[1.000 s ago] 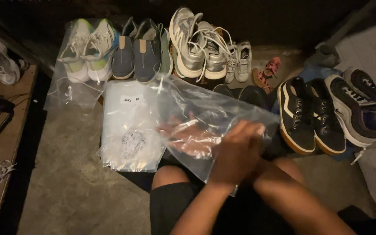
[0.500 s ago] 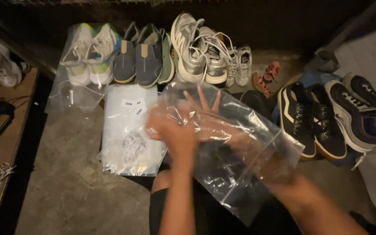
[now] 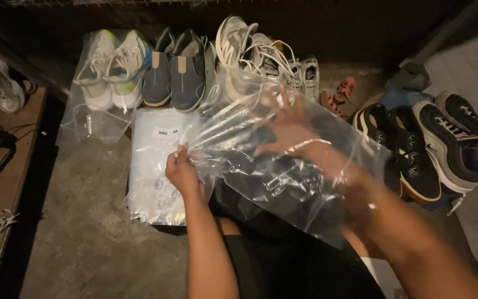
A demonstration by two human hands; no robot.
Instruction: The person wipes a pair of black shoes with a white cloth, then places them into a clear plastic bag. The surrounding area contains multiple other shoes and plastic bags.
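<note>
A large clear plastic bag (image 3: 283, 171) is stretched out in front of me above my lap. My left hand (image 3: 182, 170) pinches its left edge between closed fingers. My right hand (image 3: 291, 126) is pushed inside the bag, fingers spread apart, seen through the film up to the forearm. A stack of flat clear bags (image 3: 156, 166) with a small white label lies on the concrete floor just left of my left hand.
Several shoes line the back: white-and-lime sneakers in a bag (image 3: 112, 69), grey slip-ons (image 3: 175, 69), grey-white trainers (image 3: 250, 47). Black skate shoes (image 3: 399, 147) and dark runners (image 3: 460, 138) sit at the right. A wooden shelf (image 3: 1, 182) with white sneakers stands at the left.
My right hand has gone deeper into the bag and spread it wide. My left hand dropped from the middle of the bag to its left edge and pinched it.
</note>
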